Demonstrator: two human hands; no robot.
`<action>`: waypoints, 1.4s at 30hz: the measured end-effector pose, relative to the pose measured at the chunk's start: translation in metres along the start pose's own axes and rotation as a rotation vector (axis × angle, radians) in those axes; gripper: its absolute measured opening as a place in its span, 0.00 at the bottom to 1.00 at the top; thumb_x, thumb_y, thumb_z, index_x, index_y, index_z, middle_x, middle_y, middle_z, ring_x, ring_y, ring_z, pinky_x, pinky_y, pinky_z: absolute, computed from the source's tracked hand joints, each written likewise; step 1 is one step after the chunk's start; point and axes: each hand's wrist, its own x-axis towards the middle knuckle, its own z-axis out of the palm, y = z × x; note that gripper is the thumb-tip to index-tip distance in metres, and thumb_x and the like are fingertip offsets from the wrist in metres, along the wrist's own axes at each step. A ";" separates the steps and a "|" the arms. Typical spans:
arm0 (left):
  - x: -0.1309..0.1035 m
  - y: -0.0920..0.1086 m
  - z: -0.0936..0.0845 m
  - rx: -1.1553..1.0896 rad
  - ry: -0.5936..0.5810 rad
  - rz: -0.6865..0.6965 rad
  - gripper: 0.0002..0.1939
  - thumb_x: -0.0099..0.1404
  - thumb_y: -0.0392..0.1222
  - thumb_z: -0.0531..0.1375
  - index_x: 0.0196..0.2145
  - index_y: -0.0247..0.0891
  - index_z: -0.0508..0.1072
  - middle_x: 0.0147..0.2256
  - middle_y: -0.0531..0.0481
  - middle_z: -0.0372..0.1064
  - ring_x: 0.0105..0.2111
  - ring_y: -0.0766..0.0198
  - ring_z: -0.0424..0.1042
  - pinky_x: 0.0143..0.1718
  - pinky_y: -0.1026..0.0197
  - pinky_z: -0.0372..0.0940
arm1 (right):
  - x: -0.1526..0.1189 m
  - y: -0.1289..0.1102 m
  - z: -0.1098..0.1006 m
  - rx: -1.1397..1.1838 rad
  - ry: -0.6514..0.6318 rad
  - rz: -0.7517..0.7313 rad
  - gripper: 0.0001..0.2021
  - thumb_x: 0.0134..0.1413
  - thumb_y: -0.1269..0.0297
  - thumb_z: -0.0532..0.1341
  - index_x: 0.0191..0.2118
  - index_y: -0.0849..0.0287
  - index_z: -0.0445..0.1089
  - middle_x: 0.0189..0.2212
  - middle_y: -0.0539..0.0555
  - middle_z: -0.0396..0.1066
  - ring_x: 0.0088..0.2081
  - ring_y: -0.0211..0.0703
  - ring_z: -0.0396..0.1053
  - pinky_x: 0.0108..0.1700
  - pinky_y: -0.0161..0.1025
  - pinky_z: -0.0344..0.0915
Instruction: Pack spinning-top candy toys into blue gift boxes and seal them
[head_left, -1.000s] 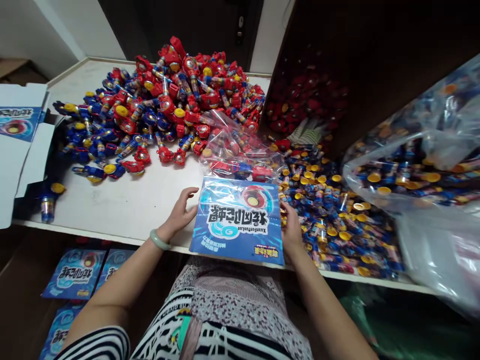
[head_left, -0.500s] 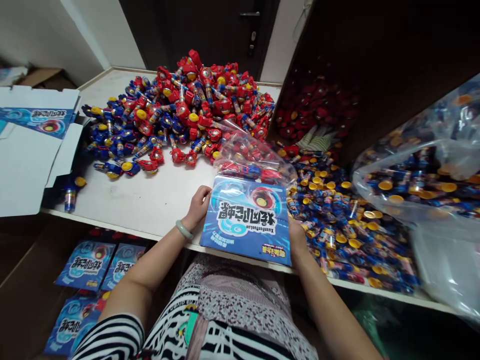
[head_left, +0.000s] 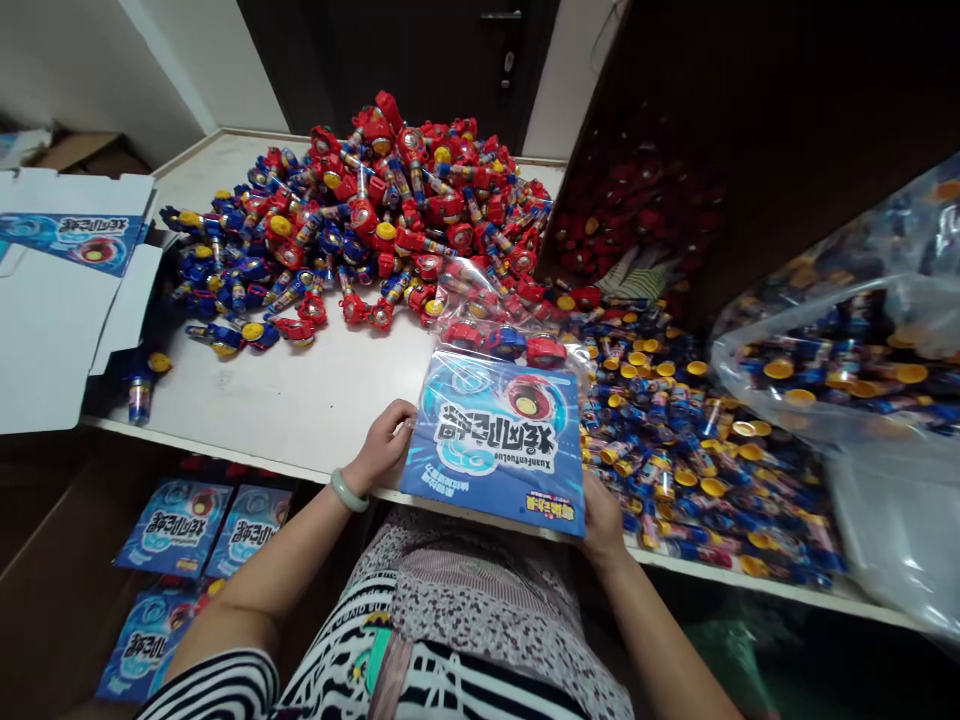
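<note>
Finished-looking packs (head_left: 176, 525) are lying below the table's (head_left: 300, 395) front-left edge; loose toys (head_left: 360, 215) are waiting toward the back, before a door (head_left: 420, 60). Left hand (head_left: 379, 445) is curling, grip unclear, beside the toy-loaded pack (head_left: 495, 440) at the front edge; right hand (head_left: 600, 515) is grasping it, fingertips hidden. Tubes (head_left: 667, 480) are crowding the right.

The blue printed package (head_left: 491, 440) lies at the table's (head_left: 330, 400) edge.

White table (head_left: 315, 400) under toy piles (head_left: 420, 190).
</note>
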 end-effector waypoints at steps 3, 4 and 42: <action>-0.009 0.004 -0.010 0.001 -0.116 0.037 0.13 0.73 0.48 0.52 0.35 0.37 0.68 0.35 0.47 0.66 0.36 0.61 0.67 0.39 0.60 0.65 | -0.013 -0.007 0.000 -0.017 0.051 0.000 0.11 0.59 0.63 0.56 0.42 0.54 0.75 0.37 0.58 0.79 0.39 0.53 0.79 0.38 0.48 0.77; -0.015 0.006 -0.017 0.008 -0.210 0.058 0.14 0.73 0.48 0.51 0.35 0.37 0.69 0.35 0.47 0.67 0.36 0.61 0.67 0.40 0.59 0.65 | -0.012 -0.009 0.002 -0.020 0.074 0.030 0.11 0.59 0.62 0.56 0.42 0.55 0.75 0.37 0.58 0.79 0.38 0.53 0.79 0.38 0.47 0.77; -0.100 0.006 -0.011 -0.006 -0.054 -0.113 0.16 0.70 0.52 0.56 0.31 0.38 0.69 0.30 0.49 0.67 0.32 0.62 0.67 0.37 0.59 0.65 | -0.070 -0.055 0.016 0.162 0.102 0.329 0.14 0.65 0.59 0.56 0.29 0.54 0.70 0.26 0.52 0.74 0.28 0.45 0.73 0.30 0.41 0.70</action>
